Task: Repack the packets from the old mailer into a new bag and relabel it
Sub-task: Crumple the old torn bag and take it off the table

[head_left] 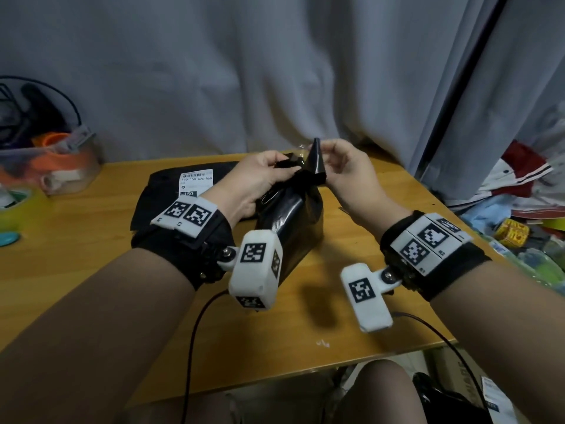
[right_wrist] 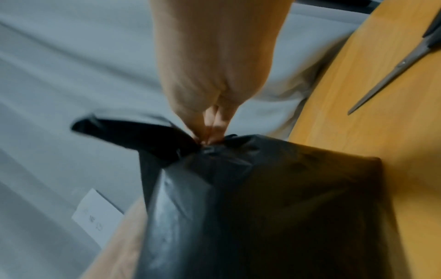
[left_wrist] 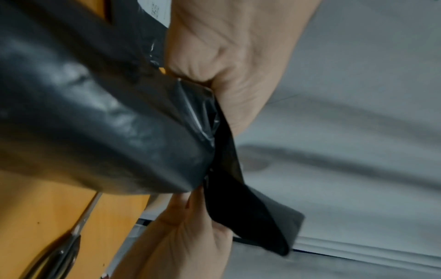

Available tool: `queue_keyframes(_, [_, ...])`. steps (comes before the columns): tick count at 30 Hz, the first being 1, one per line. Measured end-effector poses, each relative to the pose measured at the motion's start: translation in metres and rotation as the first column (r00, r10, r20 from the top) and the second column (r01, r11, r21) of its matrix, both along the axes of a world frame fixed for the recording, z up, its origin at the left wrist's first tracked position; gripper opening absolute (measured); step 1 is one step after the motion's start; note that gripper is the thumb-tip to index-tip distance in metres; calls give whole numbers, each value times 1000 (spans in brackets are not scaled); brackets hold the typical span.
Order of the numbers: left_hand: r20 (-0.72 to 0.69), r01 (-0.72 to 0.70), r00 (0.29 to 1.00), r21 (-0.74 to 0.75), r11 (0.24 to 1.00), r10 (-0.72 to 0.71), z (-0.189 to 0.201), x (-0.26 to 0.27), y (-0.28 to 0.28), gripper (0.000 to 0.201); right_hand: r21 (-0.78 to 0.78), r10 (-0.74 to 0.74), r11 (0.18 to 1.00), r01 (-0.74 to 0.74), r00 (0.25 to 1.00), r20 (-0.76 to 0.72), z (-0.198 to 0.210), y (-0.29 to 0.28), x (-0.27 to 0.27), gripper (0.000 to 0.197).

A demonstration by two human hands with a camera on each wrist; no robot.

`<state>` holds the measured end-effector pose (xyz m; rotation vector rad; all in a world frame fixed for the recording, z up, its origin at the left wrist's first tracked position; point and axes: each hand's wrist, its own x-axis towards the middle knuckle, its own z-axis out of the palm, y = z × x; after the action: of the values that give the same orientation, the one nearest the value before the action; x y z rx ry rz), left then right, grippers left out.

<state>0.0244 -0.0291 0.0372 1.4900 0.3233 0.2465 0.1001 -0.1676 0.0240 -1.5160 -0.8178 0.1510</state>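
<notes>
Bag (head_left: 290, 221) upright mid tabletop (head_left: 91, 240), betw. both hands; old mailer (head_left: 171, 191) flat behind-left; tub (head_left: 61, 166) far left; scissors (right_wrist: 393, 69) right of bag.

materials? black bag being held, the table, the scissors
Black bag: thin plastic film by the look, glossy; it crinkles, bunches at the neck and shows white glare streaks. Table: wood or wood-look laminate, honey-coloured, smooth; faint grain, which one I cannot tell. Scissors: grey metal blades with dull sheen; dark handles, probably plastic.
</notes>
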Motion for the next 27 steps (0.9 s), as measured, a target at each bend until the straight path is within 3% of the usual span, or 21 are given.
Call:
queue_keyframes(3, [31,-126,992,-14,992,126,-9,2,5,14,32,87,996,-83,988,-124,-8,-11,-2,24])
queue_keyframes(5, [32,-227,973,-76,971,230,-13,4,6,18,58,61,997,-49,974,-217,-20,-15,-5,22])
queue_keyframes(8, [43,-265,961,-125,956,272,-18,4,-1,22,114,44,994,-3,930,-364,-30,-17,-13,19])
queue_keyframes(11, [74,-322,939,-156,934,337,-22,4,-6,23,35,-69,995,92,911,-406,-37,-21,-16,41])
queue_keyframes(13, [125,-294,929,-325,899,349,-22,5,-8,24,-51,-65,998,44,841,-537,-40,-23,-22,60])
queue_keyframes(15, [153,-245,926,-452,858,345,-25,5,-12,26,1,75,995,-104,713,-697,-39,-24,-32,67])
queue_keyframes(16, [160,-251,926,-416,874,342,-27,6,-14,27,79,156,986,-145,660,-734,-36,-24,-36,62])
queue_keyframes(17, [162,-296,925,-262,919,344,-29,6,-14,29,145,210,978,-153,633,-746,-30,-23,-40,65])
queue_keyframes(18, [166,-334,930,6,942,329,-31,5,-13,31,199,243,970,-141,631,-737,-23,-21,-40,72])
queue_keyframes(19, [170,-320,945,324,890,279,-32,4,-12,31,255,278,958,-131,640,-717,-16,-18,-39,72])
queue_keyframes(20, [160,-251,968,592,766,194,-34,3,-13,30,294,295,949,-118,663,-688,-9,-16,-37,65])
queue_keyframes(21, [124,-161,987,767,621,103,-34,2,-15,26,302,278,949,-91,697,-661,-6,-16,-35,47])
queue_keyframes(22, [79,-78,997,867,493,18,-34,3,-17,24,270,227,961,-61,734,-640,-3,-15,-33,40])
queue_keyframes(23, [34,-4,997,912,409,-65,-32,5,-20,26,210,122,978,10,787,-605,-5,-16,-27,50])
queue_keyframes(24, [-1,60,988,921,386,-152,-29,9,-22,27,141,6,986,87,832,-555,-7,-17,-23,52])
queue_keyframes(25, [-23,125,969,905,406,-246,-27,14,-24,25,78,-118,981,176,868,-482,-8,-20,-18,42])
queue_keyframes(27, [-28,234,919,842,486,-394,-21,21,-31,24,-7,-316,941,338,870,-379,-8,-33,-10,20])
